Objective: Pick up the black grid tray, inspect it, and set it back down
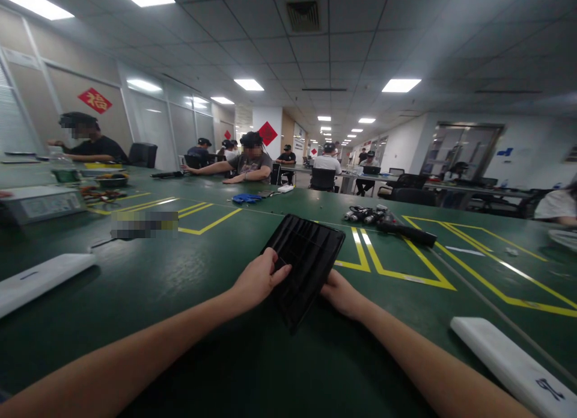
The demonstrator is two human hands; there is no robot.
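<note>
An open-plan room is lit by ceiling panels; its foreground is filled by a green table. At left, a white bar is laid toward the near edge, and a grey box is set behind it. Farther in, a blurred item cannot be identified. Near the far edge, where a seated person is seen with both arms on the surface, a blue item is placed. The left side of a ridged black tray is pinched by the left hand, the thumb being pressed on its face. The tray is held tilted above the surface, apparently gripped from two sides for steadiness. Its right side is grasped by the right hand, whose fingertips are hidden behind it. Beyond, a cable bundle is found beside a black tube. Rectangles of yellow tape probably serve as placement guides. At far right, another white bar is laid toward the near edge.
</note>
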